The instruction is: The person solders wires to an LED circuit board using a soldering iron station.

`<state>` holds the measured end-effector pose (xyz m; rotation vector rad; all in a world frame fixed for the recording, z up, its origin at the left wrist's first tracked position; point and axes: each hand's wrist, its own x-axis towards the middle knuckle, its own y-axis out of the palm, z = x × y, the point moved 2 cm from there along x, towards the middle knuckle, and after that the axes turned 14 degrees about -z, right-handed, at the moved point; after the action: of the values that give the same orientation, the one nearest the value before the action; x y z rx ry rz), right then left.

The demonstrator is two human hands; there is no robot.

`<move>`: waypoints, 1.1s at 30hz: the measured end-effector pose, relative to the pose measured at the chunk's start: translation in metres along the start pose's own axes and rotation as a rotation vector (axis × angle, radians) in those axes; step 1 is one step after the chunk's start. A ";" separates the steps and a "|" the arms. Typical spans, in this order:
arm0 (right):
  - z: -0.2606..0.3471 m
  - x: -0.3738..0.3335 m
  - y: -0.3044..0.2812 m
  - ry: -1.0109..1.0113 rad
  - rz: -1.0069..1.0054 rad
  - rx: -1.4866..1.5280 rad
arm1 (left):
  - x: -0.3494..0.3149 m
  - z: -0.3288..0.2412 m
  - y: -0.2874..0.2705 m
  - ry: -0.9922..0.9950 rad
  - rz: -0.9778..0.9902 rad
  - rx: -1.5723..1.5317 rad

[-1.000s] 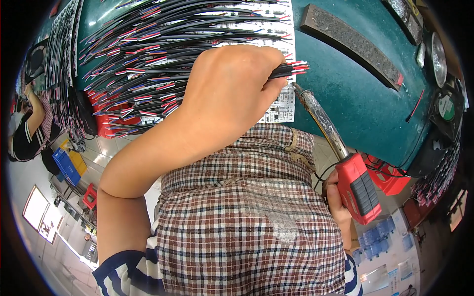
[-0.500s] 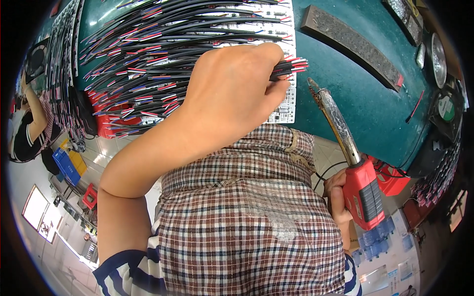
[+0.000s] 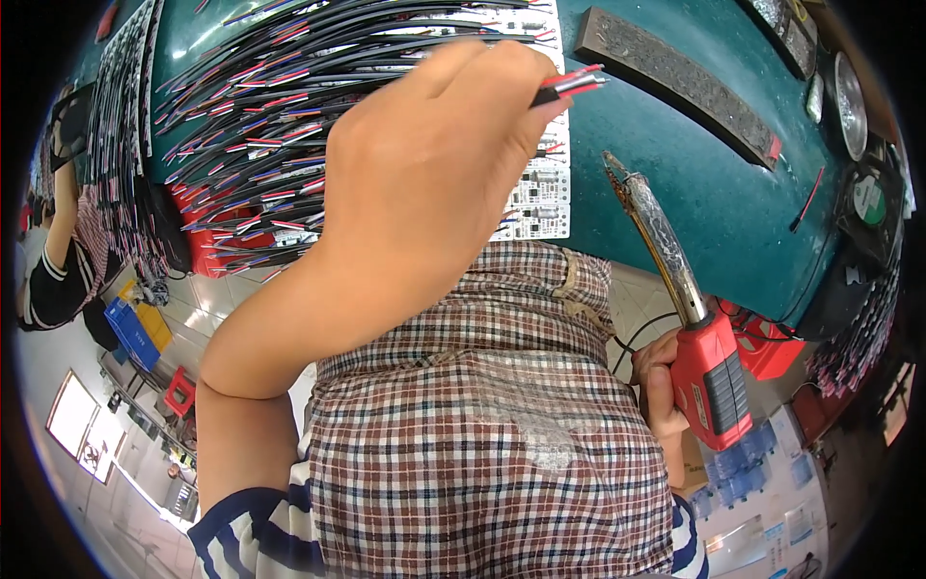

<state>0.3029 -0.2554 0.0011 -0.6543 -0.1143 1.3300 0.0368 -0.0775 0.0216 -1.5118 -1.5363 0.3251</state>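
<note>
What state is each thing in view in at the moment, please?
Left grip: closed on wires
Held wires: red and pale ends jutting out
Right grip: closed on the iron
Soldering iron: tip apart from the boards; heat cannot be told
White circuit boards: partly covered
Black cables: laid across the boards
Dark bar: lying on the green table, untouched

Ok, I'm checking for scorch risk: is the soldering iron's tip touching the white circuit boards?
No, green tabletop shows between the soldering iron's tip and the white circuit boards.
</note>
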 end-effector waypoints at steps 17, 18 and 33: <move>-0.006 -0.008 -0.001 -0.068 -0.013 -0.017 | -0.021 -0.007 0.007 -0.223 0.414 -0.113; -0.005 -0.007 0.000 -0.052 -0.009 0.001 | -0.021 -0.007 0.007 -0.223 0.415 -0.113; -0.024 -0.009 -0.002 -0.135 0.047 -0.027 | -0.022 0.000 0.012 -0.327 0.470 -0.123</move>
<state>0.3128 -0.2727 -0.0150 -0.5932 -0.2278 1.4195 0.0403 -0.0945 0.0034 -1.9906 -1.4477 0.7939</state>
